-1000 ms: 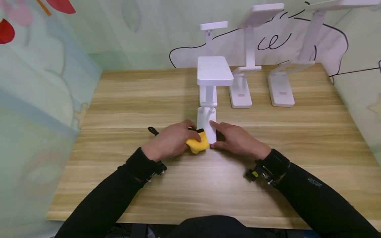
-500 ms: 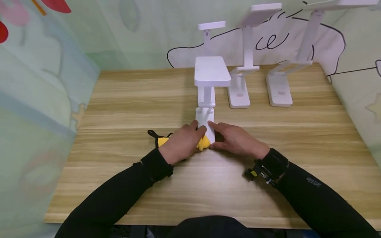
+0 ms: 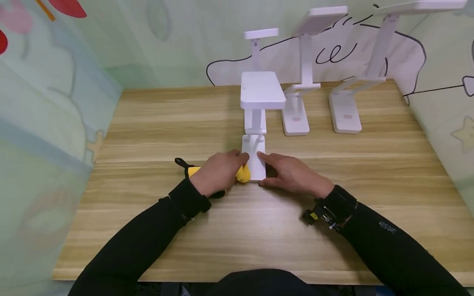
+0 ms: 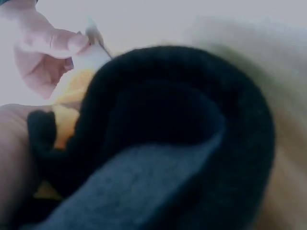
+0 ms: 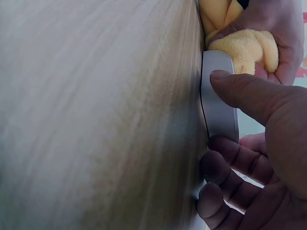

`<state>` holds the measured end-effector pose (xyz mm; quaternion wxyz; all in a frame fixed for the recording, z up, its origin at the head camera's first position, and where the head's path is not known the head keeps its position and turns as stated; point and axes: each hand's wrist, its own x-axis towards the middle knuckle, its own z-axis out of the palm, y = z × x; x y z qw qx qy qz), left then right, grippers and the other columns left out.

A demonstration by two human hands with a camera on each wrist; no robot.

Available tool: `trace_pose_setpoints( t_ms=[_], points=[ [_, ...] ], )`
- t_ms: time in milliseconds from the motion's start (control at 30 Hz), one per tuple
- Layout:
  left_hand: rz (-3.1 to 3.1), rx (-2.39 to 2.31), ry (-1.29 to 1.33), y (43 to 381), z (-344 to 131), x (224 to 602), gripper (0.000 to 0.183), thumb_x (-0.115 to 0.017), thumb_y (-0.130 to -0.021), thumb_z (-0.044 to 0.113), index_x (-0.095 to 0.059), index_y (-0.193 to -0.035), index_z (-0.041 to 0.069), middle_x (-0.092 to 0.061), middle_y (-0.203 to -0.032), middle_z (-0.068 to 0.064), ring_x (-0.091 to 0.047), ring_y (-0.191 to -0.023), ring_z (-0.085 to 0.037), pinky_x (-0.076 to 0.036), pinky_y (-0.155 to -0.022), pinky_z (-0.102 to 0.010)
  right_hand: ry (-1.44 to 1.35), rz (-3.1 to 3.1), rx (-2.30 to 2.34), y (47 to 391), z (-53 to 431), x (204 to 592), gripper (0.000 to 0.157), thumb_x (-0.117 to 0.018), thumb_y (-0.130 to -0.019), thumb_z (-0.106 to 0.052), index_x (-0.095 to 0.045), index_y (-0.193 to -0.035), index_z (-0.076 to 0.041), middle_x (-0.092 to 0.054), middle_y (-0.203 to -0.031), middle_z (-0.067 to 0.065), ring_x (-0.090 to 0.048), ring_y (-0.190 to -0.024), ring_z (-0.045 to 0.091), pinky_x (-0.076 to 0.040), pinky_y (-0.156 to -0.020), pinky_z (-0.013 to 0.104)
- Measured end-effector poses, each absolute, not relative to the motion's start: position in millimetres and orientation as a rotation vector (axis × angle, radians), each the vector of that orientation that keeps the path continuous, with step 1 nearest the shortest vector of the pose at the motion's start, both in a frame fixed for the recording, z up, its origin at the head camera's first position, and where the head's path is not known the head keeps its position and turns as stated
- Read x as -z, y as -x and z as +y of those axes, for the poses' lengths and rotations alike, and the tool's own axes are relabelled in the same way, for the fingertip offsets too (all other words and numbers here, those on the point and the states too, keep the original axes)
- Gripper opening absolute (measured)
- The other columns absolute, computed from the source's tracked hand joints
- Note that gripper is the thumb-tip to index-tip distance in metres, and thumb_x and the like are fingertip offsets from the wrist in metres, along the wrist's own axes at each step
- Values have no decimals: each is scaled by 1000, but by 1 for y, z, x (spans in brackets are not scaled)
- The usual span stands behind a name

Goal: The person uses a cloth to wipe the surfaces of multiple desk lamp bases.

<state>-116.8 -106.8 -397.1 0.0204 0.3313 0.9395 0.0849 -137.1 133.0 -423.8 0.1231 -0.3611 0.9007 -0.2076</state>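
A white desk lamp (image 3: 256, 164) stands upright, its flat head (image 3: 262, 89) above its base. My left hand (image 3: 217, 172) grips a yellow cloth with black trim (image 3: 243, 175) at the base's left side, near its front corner. Part of the cloth lies under the hand and shows again behind the wrist. In the left wrist view, the dark trim and a grey fold (image 4: 139, 187) fill most of the picture. My right hand (image 3: 292, 173) holds the base from the right. Its thumb (image 5: 240, 91) lies on the front edge, and the fingers curl along the side.
Behind stands another white lamp (image 3: 261, 34), partly hidden by the front one. Two more white lamps, one (image 3: 295, 116) and another (image 3: 346, 113), are at the back right. A patterned wall covering (image 3: 166, 61) rises behind the wooden table (image 3: 166, 123).
My left hand has moved the cloth right onto the base's front left corner, then back left to its side. The right hand keeps its hold and the lamp stays put.
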Motion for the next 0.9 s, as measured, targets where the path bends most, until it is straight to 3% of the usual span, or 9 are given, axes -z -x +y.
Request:
trace_pose_setpoints(
  t_ms=[167,300,400,633,900],
  points=[
    [2993,-344,-831,140,-111,399,28,-69,-82,11,-59,-108,7,-57,-84,-9,-55,-65,-20,-54,-56,-35,1036,2632,609,137,135,425,83,-71,-85,-45,-33,-150,-9,-60,-126,16,-58,-107,23,-51,-89,45],
    [2989,-535,-519,161,-111,400,41,-73,-85,26,-53,-114,5,-59,-92,-12,-56,-75,-22,-55,-67,-39,1020,2628,619,137,135,427,83,-70,-85,-45,-32,-151,-11,-59,-129,17,-58,-110,24,-51,-90,46],
    [2895,-666,-405,168,-109,396,47,-73,-84,28,-51,-119,5,-61,-100,-10,-56,-80,-21,-53,-76,-36,1018,2629,624,137,135,428,83,-70,-86,-46,-31,-151,-11,-58,-130,17,-57,-111,23,-50,-91,46],
    [2768,-740,-639,156,-108,390,29,-70,-83,15,-64,-111,8,-67,-102,-6,-57,-81,-20,-50,-76,-31,1017,2640,628,135,134,428,84,-70,-85,-46,-31,-151,-12,-59,-129,15,-58,-105,21,-51,-88,45],
    [2696,-729,-723,131,-115,391,24,-74,-80,17,-70,-104,13,-69,-100,0,-58,-81,-16,-50,-78,-31,997,2632,641,134,134,429,85,-70,-84,-48,-32,-151,-12,-58,-130,15,-57,-105,21,-51,-89,45]
  ],
)
